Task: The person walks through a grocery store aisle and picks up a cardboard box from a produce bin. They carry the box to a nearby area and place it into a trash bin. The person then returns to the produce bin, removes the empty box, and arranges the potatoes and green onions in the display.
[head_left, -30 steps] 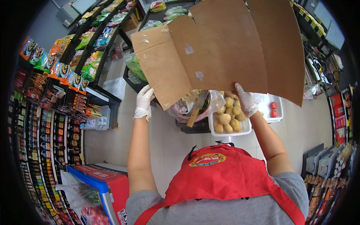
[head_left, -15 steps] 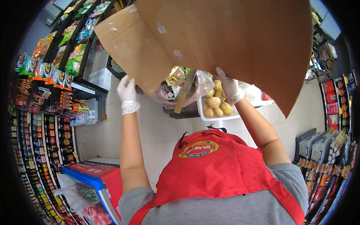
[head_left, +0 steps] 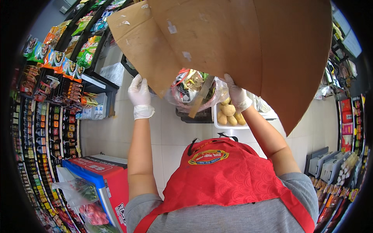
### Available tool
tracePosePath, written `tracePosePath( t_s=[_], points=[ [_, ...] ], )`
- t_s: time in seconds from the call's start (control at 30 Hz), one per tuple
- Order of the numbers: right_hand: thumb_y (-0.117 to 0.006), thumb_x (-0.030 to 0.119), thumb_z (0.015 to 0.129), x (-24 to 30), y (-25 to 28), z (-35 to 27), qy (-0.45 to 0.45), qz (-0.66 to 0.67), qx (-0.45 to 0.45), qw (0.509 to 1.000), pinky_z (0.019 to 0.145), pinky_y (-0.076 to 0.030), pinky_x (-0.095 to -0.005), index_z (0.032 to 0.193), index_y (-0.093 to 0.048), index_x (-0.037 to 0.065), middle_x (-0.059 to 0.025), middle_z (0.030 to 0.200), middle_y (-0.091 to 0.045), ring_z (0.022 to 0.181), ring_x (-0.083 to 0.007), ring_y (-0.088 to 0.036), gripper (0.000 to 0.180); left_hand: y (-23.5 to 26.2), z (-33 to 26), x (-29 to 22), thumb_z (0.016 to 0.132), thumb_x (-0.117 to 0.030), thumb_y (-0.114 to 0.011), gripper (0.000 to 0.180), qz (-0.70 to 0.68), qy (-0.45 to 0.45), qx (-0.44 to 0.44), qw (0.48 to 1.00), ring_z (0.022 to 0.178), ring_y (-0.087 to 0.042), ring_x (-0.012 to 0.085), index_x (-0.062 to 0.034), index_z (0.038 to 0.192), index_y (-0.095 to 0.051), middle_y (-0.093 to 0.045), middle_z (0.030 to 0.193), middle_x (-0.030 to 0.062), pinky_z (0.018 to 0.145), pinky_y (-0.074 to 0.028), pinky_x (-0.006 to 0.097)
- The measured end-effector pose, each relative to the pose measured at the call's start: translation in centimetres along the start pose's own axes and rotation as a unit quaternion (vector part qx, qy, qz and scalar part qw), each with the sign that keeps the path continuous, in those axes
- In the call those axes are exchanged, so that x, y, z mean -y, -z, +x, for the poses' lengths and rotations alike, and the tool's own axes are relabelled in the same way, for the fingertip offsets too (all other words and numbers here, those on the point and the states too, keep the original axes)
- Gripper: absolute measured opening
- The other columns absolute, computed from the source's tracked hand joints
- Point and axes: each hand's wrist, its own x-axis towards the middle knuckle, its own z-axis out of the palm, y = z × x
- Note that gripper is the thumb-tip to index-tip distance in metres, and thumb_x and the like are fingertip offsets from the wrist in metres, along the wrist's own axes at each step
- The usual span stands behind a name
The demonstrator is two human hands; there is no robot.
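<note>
High above the shop floor (head_left: 116,128), a large flattened cardboard box (head_left: 233,42) fills the upper middle of the head view, its brown flaps spread wide and tilted. Both hands wear thin white gloves and are raised well apart at its lower edge. The left hand (head_left: 140,93) has its fingers closed on the edge of the left flap. The right hand (head_left: 237,95) reaches up under the middle panel; its fingertips are hidden behind the cardboard, so it appears to be gripping that edge, though the hold itself cannot be seen.

Between the two hands, just under the cardboard, hangs a clear plastic bag (head_left: 194,91) stuffed with mixed waste and a strip of cardboard; which hand carries it I cannot tell. Below and behind the right wrist, a white crate of potatoes (head_left: 228,115) sits on the floor, beside a dark crate (head_left: 194,115).

A red apron (head_left: 225,174) over a grey shirt covers the person's chest at the lower edge. Shelves of snack packets (head_left: 58,62) curve down the left side, and a blue and red chest freezer (head_left: 101,178) stands at lower left with filled plastic bags lying against it.
</note>
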Motion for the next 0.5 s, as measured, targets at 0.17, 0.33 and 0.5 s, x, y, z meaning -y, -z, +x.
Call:
tracePosePath(
  t_s=[0.17,0.33,0.5],
  points=[
    [-0.067,0.020,0.097,-1.7,-0.5,-1.7,-0.005,-0.057,0.024,0.998,0.097,-0.047,-0.0348,0.122,-0.062,-0.001,-0.0106,0.122,-0.065,0.110,-0.0214,-0.059,0.033,-0.5,-2.1,2.4,0.093,0.007,-0.058,0.028,0.057,-0.051,-0.016,0.997,0.101,-0.066,0.0168,0.0089,0.120,-0.064,-0.070,0.113,0.0133,0.090,-0.052,0.029],
    [-0.062,0.026,0.099,-0.5,-0.9,-2.1,-0.017,-0.075,0.031,0.997,0.104,-0.041,-0.0358,0.128,-0.058,0.000,-0.0109,0.130,-0.060,0.119,-0.0219,-0.054,0.039,-2.2,-3.9,2.6,0.093,0.003,-0.059,0.029,0.034,-0.033,-0.055,0.997,0.107,-0.065,0.0200,0.0088,0.121,-0.065,-0.069,0.117,0.0148,0.096,-0.050,0.032],
    [-0.065,0.019,0.097,1.7,-1.3,-1.9,-0.005,-0.084,0.036,0.996,0.090,-0.050,-0.0330,0.113,-0.066,0.000,-0.0057,0.107,-0.067,0.097,-0.0174,-0.059,0.025,-4.6,-4.8,2.4,0.095,0.001,-0.058,0.028,0.016,-0.038,-0.059,0.997,0.107,-0.065,0.0195,0.0086,0.121,-0.064,-0.068,0.118,0.0147,0.097,-0.049,0.032]
  ],
)
